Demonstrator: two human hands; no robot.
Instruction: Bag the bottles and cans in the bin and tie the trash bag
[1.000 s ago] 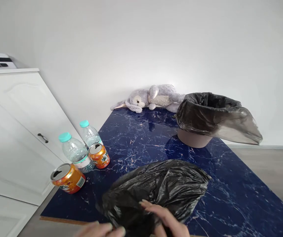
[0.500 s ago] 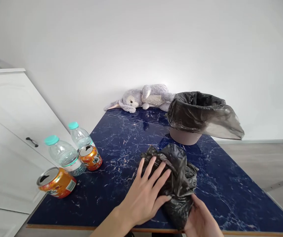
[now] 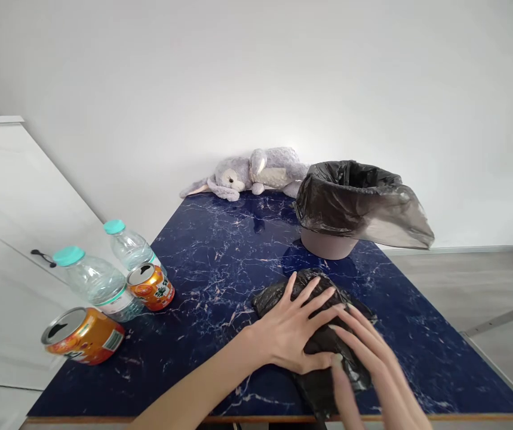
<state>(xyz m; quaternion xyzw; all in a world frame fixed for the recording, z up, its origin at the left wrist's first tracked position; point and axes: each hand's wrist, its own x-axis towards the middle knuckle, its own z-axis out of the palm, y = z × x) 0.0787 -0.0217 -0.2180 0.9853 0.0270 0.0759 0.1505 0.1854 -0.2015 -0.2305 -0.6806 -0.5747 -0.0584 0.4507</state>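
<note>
Under both palms lies a crumpled black plastic bag on the blue marbled table, near its front edge. My left hand is spread flat on top of the bag, fingers apart. Beside it, my right hand also lies on the bag, its fingers stretched out and the fingertips meeting my left hand. A tail of the bag hangs towards the table's front edge. Past the hands stands a round bin lined with another black bag, whose loose edge sticks out to the right.
Two orange drink cans, a nearer can and a farther can, stand on the left. Near them are two clear bottles with teal caps, one bottle closer than the other bottle. A plush rabbit lies against the wall.
My right hand has moved from the bag's right underside onto its top, next to my left hand. The bag looks flatter. The view has shifted slightly to the right.
</note>
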